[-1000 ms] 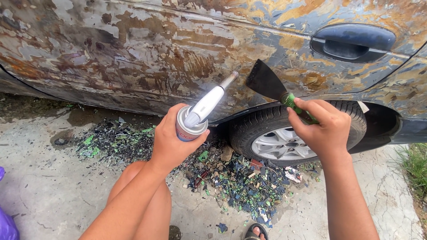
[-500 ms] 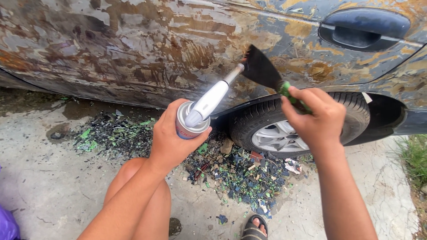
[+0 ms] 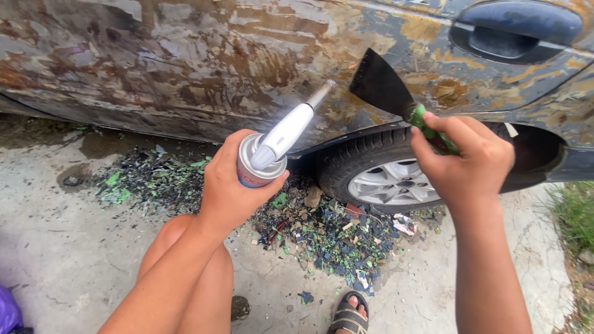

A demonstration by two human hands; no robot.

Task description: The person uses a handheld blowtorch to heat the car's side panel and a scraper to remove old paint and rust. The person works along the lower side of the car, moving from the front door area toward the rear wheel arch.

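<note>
my left hand [image 3: 226, 185] clenched round torch canister [image 3: 260, 162], rigid, light | right hand [image 3: 467, 164] gripping scraper [image 3: 387, 89] handle, stiff blade at 11 o'clock on car door [image 3: 185, 62]

We see a scraper [image 3: 388, 91] with black blade and green handle, a white-nozzled silver torch can [image 3: 267, 154], a car door [image 3: 204, 62] blotched rust-brown and grey-blue, dark and green paint flakes [image 3: 322, 232]

Torch [image 3: 281, 139] left of scraper [image 3: 387, 89], before car door [image 3: 204, 62].
</note>
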